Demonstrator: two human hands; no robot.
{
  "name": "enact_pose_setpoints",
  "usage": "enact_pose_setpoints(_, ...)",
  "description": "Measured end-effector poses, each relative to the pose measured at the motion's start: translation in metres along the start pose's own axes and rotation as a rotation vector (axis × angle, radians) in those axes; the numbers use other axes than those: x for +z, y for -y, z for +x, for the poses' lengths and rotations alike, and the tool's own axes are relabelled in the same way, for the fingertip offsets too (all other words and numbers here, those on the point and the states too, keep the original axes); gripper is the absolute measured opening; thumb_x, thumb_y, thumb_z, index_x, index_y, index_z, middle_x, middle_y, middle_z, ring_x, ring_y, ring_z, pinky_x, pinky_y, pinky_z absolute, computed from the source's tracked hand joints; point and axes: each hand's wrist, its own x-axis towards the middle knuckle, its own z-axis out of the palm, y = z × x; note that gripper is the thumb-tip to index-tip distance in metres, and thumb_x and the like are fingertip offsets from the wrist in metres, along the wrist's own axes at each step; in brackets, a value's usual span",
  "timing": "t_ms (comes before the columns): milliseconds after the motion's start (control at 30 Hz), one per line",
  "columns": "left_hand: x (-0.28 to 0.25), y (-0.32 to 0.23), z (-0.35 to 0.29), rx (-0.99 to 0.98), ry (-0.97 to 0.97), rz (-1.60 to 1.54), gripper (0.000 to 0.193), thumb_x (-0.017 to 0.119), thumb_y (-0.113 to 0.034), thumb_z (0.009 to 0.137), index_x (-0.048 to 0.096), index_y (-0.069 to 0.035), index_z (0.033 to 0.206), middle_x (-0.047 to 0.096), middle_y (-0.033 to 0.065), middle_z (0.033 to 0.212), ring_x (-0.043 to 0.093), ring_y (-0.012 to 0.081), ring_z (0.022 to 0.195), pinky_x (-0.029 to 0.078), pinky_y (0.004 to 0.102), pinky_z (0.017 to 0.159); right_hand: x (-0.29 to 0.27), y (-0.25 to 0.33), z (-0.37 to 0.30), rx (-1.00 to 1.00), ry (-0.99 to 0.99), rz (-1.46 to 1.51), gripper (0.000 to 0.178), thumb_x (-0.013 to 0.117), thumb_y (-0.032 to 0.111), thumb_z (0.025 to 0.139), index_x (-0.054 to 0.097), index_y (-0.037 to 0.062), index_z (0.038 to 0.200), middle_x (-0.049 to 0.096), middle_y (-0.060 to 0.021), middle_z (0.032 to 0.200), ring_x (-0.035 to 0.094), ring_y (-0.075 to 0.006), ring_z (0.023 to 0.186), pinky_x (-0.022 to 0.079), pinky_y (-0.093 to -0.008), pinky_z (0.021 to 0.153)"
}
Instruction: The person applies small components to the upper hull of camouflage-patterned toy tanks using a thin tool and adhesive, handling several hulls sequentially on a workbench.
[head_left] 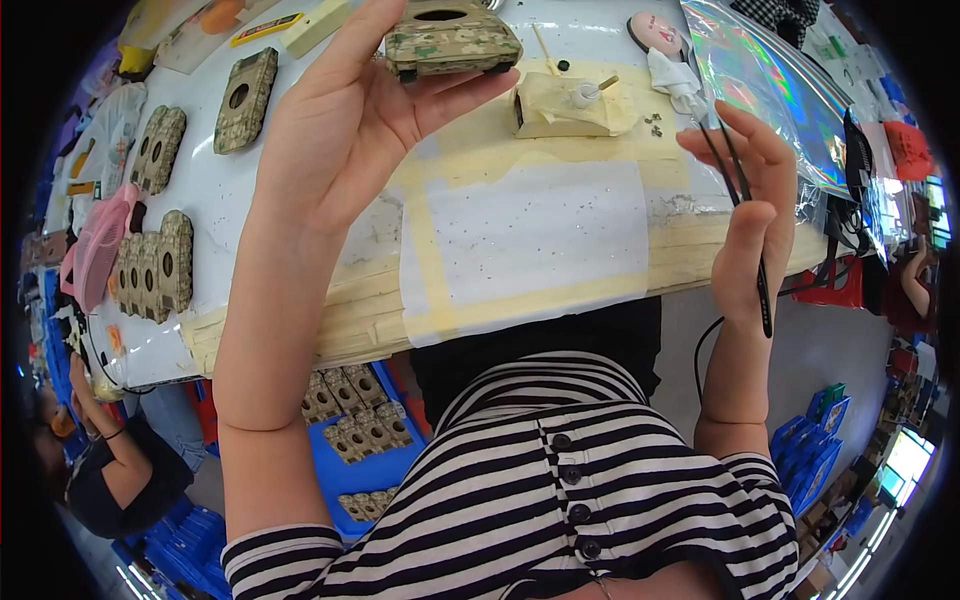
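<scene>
My left hand (330,140) is raised at the top of the view, closed on a camouflage model tank hull (455,52) with a round dark opening on top. The thumb and fingers grip its left side and underside. At the right, my right hand (752,225) holds black tweezers (741,185), tips pointing up and slightly apart, with nothing visible between them. Below and between the hands lies a white paper sheet (540,255) scattered with tiny specks. A taped block (560,120) beyond it bears a small white pot (585,94) with a stick in it.
More camouflage hulls (246,100) stand on the table's left, near a pink mesh item (97,250). A blue tray (345,480) below holds several hulls. Shiny film (790,110) and a pink oval object (655,33) lie at right. A co-worker's arm (125,465) shows lower left.
</scene>
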Motion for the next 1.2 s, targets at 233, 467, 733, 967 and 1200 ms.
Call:
enact_pose_setpoints(233, 0.007, 0.000, -0.002, 0.028, -0.063, 0.038, 0.034, 0.041, -0.027, 0.099, 0.038, -0.007, 0.127, 0.054, 0.0233, 0.116, 0.059, 0.0400, 0.105, 0.056, 0.0447, 0.086, 0.008, 0.007, -0.029, 0.115, 0.053, -0.023, 0.039, 0.073, 0.009, 0.080, 0.051, -0.0007, 0.111, 0.069, -0.0112, 0.094, 0.065, -0.0170, 0.095, 0.046, -0.0276, 0.084)
enact_pose_setpoints(467, 0.005, 0.000, 0.000, 0.015, -0.055, 0.004, 0.034, 0.041, -0.026, 0.099, 0.037, -0.007, 0.127, 0.054, 0.0245, 0.116, 0.059, 0.0401, 0.105, 0.057, 0.0447, 0.086, 0.005, -0.007, -0.026, 0.036, 0.128, 0.089, 0.018, 0.073, 0.002, 0.075, 0.068, -0.0031, 0.091, 0.067, -0.0103, 0.086, 0.064, -0.0177, 0.081, 0.049, -0.0264, 0.074)
enact_pose_setpoints(733, 0.009, -0.001, -0.002, 0.017, -0.048, 0.015, 0.036, 0.042, -0.026, 0.099, 0.038, -0.006, 0.128, 0.054, 0.0247, 0.116, 0.059, 0.0393, 0.105, 0.056, 0.0451, 0.086, 0.017, -0.006, -0.025, 0.137, 0.143, 0.166, 0.016, 0.071, -0.001, 0.076, 0.066, -0.0033, 0.091, 0.068, -0.0093, 0.087, 0.063, -0.0148, 0.079, 0.049, -0.0243, 0.074)
enact_pose_setpoints(967, 0.009, 0.001, -0.003, 0.046, -0.047, 0.043, 0.037, 0.042, -0.026, 0.099, 0.039, -0.002, 0.127, 0.055, 0.0245, 0.115, 0.060, 0.0385, 0.104, 0.056, 0.0452, 0.087, 0.026, -0.009, -0.029, 0.267, 0.099, 0.361, 0.013, 0.069, -0.002, 0.080, 0.059, -0.0037, 0.088, 0.068, -0.0124, 0.088, 0.065, -0.0144, 0.084, 0.051, -0.0257, 0.078)
enact_pose_setpoints(1200, 0.010, 0.001, -0.002, 0.045, -0.044, 0.057, 0.037, 0.042, -0.025, 0.099, 0.040, -0.001, 0.126, 0.056, 0.0248, 0.114, 0.060, 0.0385, 0.104, 0.056, 0.0446, 0.086, 0.025, -0.005, -0.029, 0.307, 0.114, 0.419, 0.012, 0.069, -0.001, 0.080, 0.057, -0.0023, 0.083, 0.068, -0.0119, 0.085, 0.065, -0.0142, 0.083, 0.051, -0.0256, 0.076)
